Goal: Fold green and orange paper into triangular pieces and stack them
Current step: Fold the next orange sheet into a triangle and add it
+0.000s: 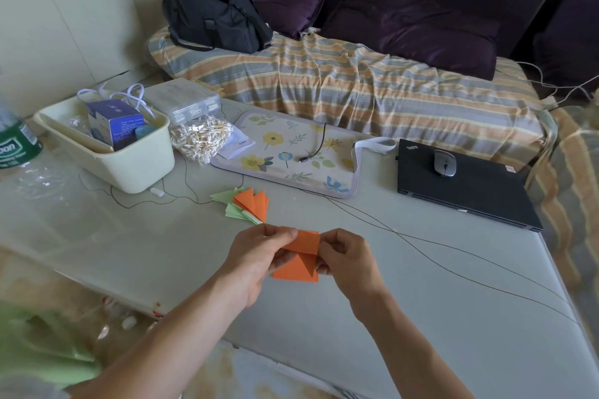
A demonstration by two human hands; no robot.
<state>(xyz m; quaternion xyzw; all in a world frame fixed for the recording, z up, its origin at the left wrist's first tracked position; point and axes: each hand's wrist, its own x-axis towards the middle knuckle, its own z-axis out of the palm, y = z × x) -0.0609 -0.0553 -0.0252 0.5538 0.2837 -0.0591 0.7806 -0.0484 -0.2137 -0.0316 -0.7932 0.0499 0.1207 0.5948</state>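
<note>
While both hands work above the table (pixel 421 285), I hold an orange paper piece (pixel 299 261) mid-fold, lifted just clear of the surface. My left hand (pixel 259 259) pinches its left side, thumb on top and fingers curled beneath; my right hand (pixel 345 262) pinches the right edge, fingers tucked round the paper. One flap is already turned down across the top and a triangular layer shows below it, so I judge this piece partly folded, not yet a finished triangle.

Just beyond my hands lies the stack of folded triangles (pixel 248 206), orange pieces fanned over pale green ones. Farther off, beyond the stack, sit a floral mat (pixel 291 152) and a cream tub (pixel 129 162); beyond my right hand a closed laptop (pixel 466 185) carries a mouse (pixel 444 162).

To do this fold well, I would line the edges up corner to corner before pressing, keep one hand anchoring the layers so they do not slip, then run a fingertip firmly along the crease. Thin cables (pixel 437 256) trail beside my right hand; I would keep the paper off them.
</note>
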